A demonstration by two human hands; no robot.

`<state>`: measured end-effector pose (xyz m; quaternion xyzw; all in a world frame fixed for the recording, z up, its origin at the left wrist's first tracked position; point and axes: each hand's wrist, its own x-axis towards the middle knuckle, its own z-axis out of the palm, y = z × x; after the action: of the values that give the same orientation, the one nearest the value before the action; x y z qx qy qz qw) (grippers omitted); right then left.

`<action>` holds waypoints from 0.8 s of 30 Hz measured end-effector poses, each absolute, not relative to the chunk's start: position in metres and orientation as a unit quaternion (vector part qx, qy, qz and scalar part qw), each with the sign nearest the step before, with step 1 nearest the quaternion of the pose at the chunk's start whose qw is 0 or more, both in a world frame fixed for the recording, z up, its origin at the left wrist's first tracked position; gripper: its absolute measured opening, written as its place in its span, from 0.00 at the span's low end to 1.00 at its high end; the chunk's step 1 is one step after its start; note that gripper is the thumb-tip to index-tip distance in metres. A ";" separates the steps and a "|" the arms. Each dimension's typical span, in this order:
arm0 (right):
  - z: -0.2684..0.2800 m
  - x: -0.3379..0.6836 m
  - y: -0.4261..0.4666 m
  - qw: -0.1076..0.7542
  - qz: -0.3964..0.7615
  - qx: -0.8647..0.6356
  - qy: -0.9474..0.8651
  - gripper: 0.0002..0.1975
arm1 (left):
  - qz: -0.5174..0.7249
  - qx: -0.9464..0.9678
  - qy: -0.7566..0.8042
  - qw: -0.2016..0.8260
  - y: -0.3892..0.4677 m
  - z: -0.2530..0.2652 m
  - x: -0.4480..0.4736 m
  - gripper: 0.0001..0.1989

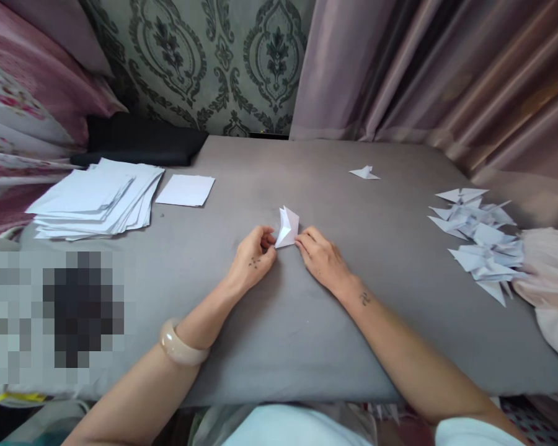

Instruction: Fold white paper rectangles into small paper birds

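Observation:
Between my two hands a partly folded piece of white paper [288, 227] stands just above the grey table, its pointed flaps facing up and away from me. My left hand [255, 253] has its fingers curled, thumb and fingertips close together at the paper's lower left corner. Whether those fingertips grip the paper or only touch it is hard to make out. My right hand [322, 255] pinches the paper's lower right edge between thumb and fingers. A pale bangle sits on my left forearm.
On the grey tabletop [260, 167], a stack of white paper sheets [93, 198] lies left beside a smaller square pile [186, 189]. One folded paper bird [365, 173] rests at the back right. Several folded paper birds [486, 232] are heaped far right, next to pale cloth [546, 266].

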<state>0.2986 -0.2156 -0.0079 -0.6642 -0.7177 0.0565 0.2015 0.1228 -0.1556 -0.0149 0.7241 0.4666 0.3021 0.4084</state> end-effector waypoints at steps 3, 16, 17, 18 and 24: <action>-0.011 0.300 -0.214 0.238 0.067 -0.661 -0.708 0.12 | 0.288 0.754 0.453 0.379 -0.157 -0.013 0.123 0.16; -0.011 0.293 -0.215 0.257 0.049 -0.691 -0.674 0.11 | 0.382 0.587 0.461 0.544 -0.153 -0.007 0.140 0.13; -0.011 0.293 -0.214 0.263 0.042 -0.693 -0.670 0.09 | 0.387 0.574 0.460 0.556 -0.155 -0.004 0.141 0.13; -0.011 0.293 -0.215 0.272 0.035 -0.693 -0.666 0.07 | 0.392 0.569 0.457 0.561 -0.157 -0.001 0.142 0.13; 0.000 0.295 -0.231 0.364 0.076 -0.659 -0.654 0.05 | 0.425 0.731 0.358 0.395 -0.171 0.016 0.132 0.13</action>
<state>0.2946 -0.2312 0.0000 -0.6589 -0.6539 0.0757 0.3639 0.1321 -0.1708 0.0164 0.7310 0.3584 0.4253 0.3953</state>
